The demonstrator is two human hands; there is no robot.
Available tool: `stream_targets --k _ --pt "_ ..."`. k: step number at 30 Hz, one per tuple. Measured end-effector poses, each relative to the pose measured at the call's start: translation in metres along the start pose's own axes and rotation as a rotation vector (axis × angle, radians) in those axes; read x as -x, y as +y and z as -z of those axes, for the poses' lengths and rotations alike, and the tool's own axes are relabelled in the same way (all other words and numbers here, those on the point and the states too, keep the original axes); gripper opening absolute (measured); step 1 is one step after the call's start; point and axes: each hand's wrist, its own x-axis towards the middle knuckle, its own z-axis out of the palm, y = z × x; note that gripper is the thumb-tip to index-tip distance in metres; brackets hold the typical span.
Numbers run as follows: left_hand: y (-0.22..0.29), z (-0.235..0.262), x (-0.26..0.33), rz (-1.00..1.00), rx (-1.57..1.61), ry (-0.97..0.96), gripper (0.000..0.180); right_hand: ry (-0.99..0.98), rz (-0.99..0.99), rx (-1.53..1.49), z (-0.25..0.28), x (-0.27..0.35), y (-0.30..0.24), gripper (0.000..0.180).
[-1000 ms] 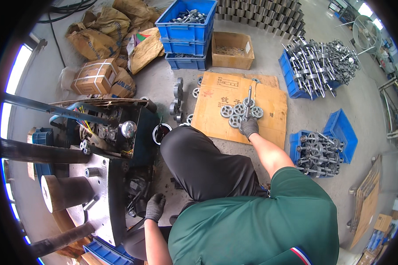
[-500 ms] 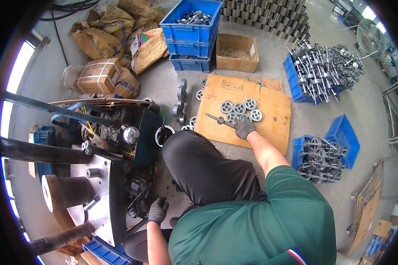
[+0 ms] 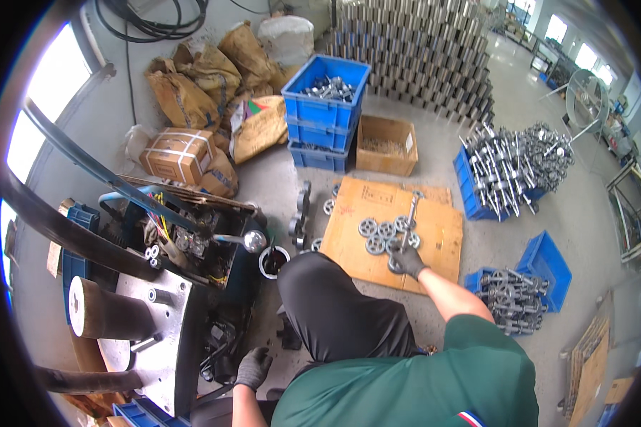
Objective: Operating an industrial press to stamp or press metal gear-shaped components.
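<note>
Right hand (image 3: 408, 262): curled tight round a shaft (image 3: 412, 208)!
Left hand (image 3: 254, 368): loosely half-curled, empty.
Cardboard (image 3: 440, 242): wheels (image 3: 385, 230) mid-sheet, right edge bare.

Right hand's glove (image 3: 407, 262): dark grey, plain
Left hand's glove (image 3: 253, 368): the same dark grey
Shirt (image 3: 406, 381): deep green, with a red, white and blue stripe
Trousers (image 3: 327, 302): black
Spoked wheels (image 3: 367, 227): silver-grey
Shaft (image 3: 412, 213): metallic grey, though it is too small to be sure of its exact shade
Cardboard sheet (image 3: 352, 258): tan, with faint darker print
Stacked crates (image 3: 319, 108): bright blue
Strapped carton (image 3: 165, 168): brown, crossed by white bands
Sacks (image 3: 181, 92): yellowish brown
Metal cylinders (image 3: 409, 57): silver with brownish shading
Ball knob (image 3: 255, 241): shiny silver
Floor (image 3: 274, 188): pale grey
</note>
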Motion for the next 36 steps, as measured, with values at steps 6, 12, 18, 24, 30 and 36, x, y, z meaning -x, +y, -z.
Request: stream_targets --k 6,12,18,24,30,36 --pt "0.037 0.034 0.002 -0.112 0.109 0.252 0.031 -0.174 0.558 -0.094 0.054 0.113 -0.188 0.022" --pt "0.084 0.068 0.011 -0.245 0.215 0.474 0.033 -0.616 1.064 0.19 0.034 0.205 -0.371 0.026" --pt "0.096 0.088 0.039 -0.333 0.727 0.478 0.056 -1.031 0.701 0.281 -0.117 0.247 -0.423 0.047" --pt "0.09 0.06 0.03 -0.393 1.795 0.43 0.047 -1.062 0.91 0.62 -0.175 0.264 -0.455 0.053" --pt "0.077 0.04 0.016 -0.139 1.841 0.516 0.027 -0.8 1.403 0.857 -0.121 0.274 -0.51 0.025" --pt "0.086 0.043 0.003 -0.144 2.024 0.507 0.021 -0.496 1.524 0.847 -0.058 0.263 -0.565 0.008"
